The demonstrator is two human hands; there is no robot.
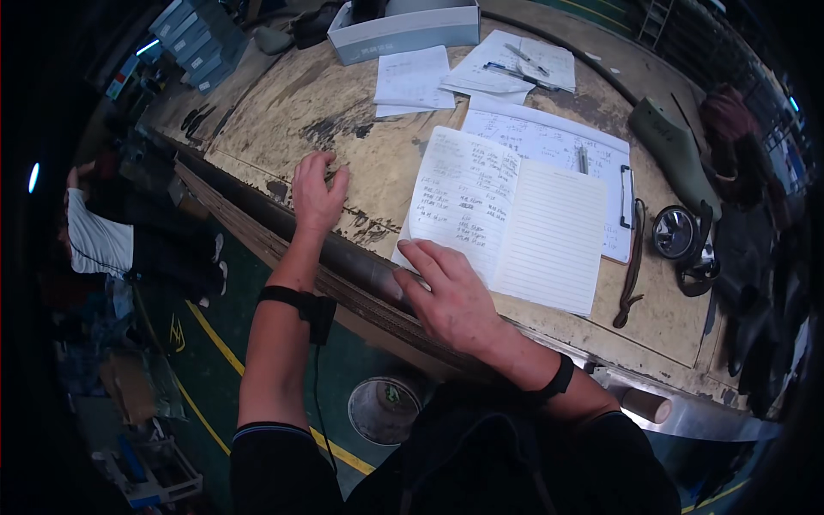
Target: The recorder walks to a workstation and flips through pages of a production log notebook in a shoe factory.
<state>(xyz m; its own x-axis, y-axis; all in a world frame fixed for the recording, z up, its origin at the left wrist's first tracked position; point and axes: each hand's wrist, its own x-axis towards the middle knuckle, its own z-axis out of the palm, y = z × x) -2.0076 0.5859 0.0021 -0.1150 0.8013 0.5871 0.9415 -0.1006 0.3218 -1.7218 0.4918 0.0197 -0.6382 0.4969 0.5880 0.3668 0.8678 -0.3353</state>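
An open notebook (551,236) lies on the worn wooden table, its left page covered in handwriting and its right page ruled and blank. At its lower left corner my right hand (452,292) has the page edge between thumb and fingers; the thumb's contact is partly hidden. My left hand (318,196) rests over the tabletop left of the notebook, fingers bent, thumb apart, holding nothing. Under the notebook is a clipboard (625,193) with written sheets and a pen (583,160) on it.
Loose papers (414,79), pens (521,75) and a white-grey box (403,33) stand toward the back. On the right are a green shoe last (669,142), a headlamp (675,232) and a brown cord (633,270). A bucket (384,410) is below the table edge; another person (99,232) is at left.
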